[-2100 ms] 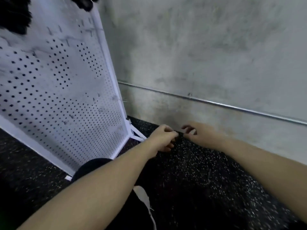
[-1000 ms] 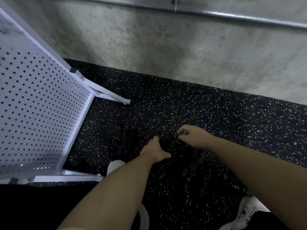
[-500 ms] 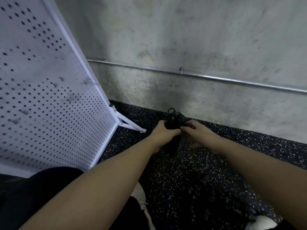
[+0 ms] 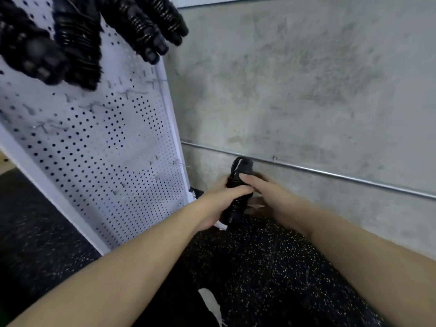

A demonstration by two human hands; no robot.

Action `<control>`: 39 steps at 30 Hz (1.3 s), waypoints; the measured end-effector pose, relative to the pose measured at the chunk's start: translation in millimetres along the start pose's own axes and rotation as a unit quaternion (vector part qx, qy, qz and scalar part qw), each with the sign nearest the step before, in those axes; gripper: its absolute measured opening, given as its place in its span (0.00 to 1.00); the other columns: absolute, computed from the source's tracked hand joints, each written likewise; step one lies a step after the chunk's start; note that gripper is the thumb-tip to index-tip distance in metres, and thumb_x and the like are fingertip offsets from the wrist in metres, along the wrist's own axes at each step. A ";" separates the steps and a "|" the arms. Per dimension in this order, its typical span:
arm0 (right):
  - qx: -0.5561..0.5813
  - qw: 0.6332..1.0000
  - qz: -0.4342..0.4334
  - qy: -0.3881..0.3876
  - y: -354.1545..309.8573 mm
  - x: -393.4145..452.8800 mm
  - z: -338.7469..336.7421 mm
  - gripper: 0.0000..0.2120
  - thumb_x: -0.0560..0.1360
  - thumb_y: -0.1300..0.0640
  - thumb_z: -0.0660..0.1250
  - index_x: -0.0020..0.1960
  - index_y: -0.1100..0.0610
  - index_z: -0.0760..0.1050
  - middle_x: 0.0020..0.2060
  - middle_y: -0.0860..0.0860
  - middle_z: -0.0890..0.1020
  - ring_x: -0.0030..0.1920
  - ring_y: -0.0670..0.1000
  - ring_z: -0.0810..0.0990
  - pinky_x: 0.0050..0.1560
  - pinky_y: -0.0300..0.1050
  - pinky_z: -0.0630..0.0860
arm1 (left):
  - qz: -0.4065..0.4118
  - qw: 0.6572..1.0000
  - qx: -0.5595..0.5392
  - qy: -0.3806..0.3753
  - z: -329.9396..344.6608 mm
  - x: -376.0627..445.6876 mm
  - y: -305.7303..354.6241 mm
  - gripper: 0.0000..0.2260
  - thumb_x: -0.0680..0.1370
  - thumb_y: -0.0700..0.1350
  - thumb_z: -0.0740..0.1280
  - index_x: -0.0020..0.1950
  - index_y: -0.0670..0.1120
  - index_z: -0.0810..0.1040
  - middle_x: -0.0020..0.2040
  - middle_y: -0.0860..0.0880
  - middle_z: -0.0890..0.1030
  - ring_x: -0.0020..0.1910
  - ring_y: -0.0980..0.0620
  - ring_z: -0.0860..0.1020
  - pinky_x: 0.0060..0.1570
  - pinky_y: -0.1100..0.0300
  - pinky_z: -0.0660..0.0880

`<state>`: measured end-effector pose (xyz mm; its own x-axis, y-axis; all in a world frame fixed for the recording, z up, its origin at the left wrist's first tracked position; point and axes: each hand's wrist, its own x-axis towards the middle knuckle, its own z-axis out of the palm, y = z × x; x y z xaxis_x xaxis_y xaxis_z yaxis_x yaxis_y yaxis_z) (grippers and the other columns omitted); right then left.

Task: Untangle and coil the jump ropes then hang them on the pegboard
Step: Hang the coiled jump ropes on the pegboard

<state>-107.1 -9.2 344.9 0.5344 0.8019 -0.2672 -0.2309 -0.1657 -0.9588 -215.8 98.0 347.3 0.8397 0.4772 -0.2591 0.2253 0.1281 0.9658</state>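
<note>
Right of the pegboard, both hands — left hand gripping, right hand pinching — have lifted the coiled jump rope off the floor, ready for hanging.

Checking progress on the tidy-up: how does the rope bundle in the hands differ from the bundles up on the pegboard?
The held jump rope bundle is off the pegboard, gripped by the left hand with the right hand on it; the hung jump rope bundles dangle from the board's top, untouched. The held one sits low by the wall pipe; the hung ones are high up. Both are black and coiled.
</note>
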 end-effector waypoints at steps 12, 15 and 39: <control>-0.176 0.961 -0.210 -0.029 -61.9 -16.7 98.6 0.28 0.70 0.50 0.79 0.66 0.40 0.70 0.52 0.44 0.84 0.48 0.40 0.85 0.53 0.43 0.81 | 0.154 0.975 0.117 0.112 -81.5 -76.3 34.7 0.26 0.74 0.41 0.78 0.68 0.51 0.73 0.57 0.55 0.83 0.48 0.69 0.81 0.43 0.74 0.75; -0.239 0.940 -0.234 -0.061 -71.2 -18.0 126.6 0.26 0.70 0.48 0.79 0.61 0.38 0.69 0.52 0.37 0.81 0.49 0.35 0.82 0.51 0.33 0.78 | 0.180 0.963 0.127 0.154 -104.8 -93.0 31.4 0.26 0.73 0.40 0.78 0.68 0.50 0.74 0.56 0.54 0.84 0.48 0.64 0.83 0.45 0.68 0.78; -0.384 0.862 -0.309 -0.120 -106.2 -1.2 251.2 0.31 0.71 0.42 0.75 0.70 0.45 0.68 0.55 0.40 0.78 0.56 0.45 0.80 0.58 0.47 0.78 | 0.214 0.931 0.068 0.288 -200.6 -137.7 27.6 0.22 0.75 0.39 0.76 0.66 0.51 0.76 0.55 0.51 0.85 0.55 0.53 0.83 0.53 0.61 0.81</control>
<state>-287.4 151.6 471.3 0.1585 0.9534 0.2567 0.6926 0.0779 -0.7171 -424.3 210.2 409.6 0.4709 0.8518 0.2297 0.0251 -0.2732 0.9616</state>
